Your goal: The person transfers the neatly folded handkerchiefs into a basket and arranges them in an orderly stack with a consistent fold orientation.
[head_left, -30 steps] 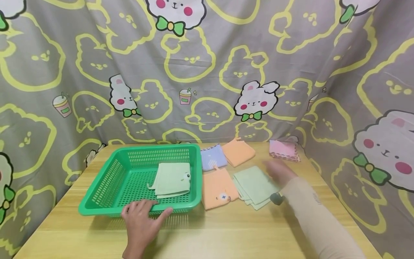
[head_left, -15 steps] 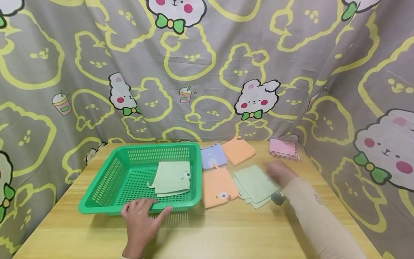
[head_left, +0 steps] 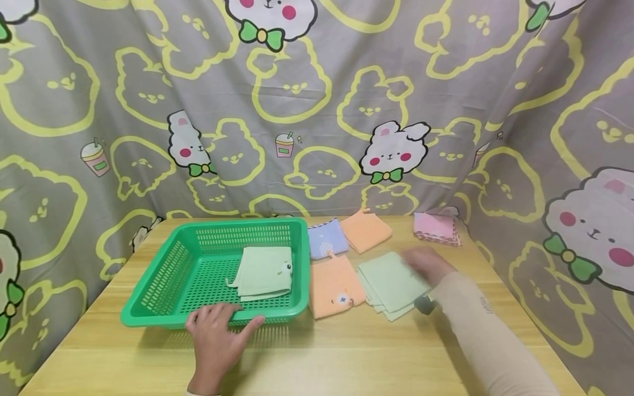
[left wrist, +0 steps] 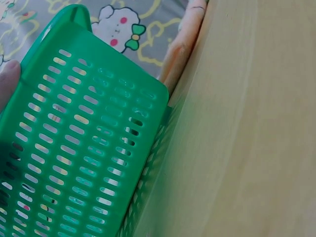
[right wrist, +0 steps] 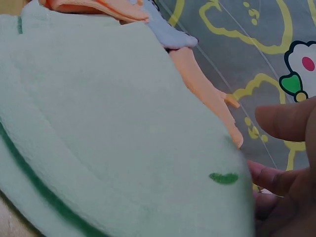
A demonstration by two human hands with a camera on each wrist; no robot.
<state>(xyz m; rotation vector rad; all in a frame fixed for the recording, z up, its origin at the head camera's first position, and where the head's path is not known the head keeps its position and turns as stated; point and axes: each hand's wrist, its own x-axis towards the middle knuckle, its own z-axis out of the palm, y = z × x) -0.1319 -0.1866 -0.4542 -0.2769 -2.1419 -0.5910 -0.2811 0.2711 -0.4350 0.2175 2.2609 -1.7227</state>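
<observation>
My left hand (head_left: 215,338) holds the front rim of a green plastic basket (head_left: 158,320), fingers over the edge and thumb spread to the right. In the basket lies a folded pale green towel (head_left: 264,273) with an animal face. To the right, my right hand (head_left: 430,265) is at the far right corner of a second folded pale green towel (head_left: 388,283) on the table. The right wrist view shows this towel large, with my fingers (right wrist: 276,180) at its edge and the thumb standing apart above. Part of the fingers is hidden behind the cloth.
Between basket and green towel lies an orange towel (head_left: 337,286) with a face. Behind it are a blue towel (head_left: 327,240) and another orange towel (head_left: 366,232). A pink towel (head_left: 433,226) sits at the back right. A patterned curtain (head_left: 317,110) surrounds the wooden table (head_left: 346,357).
</observation>
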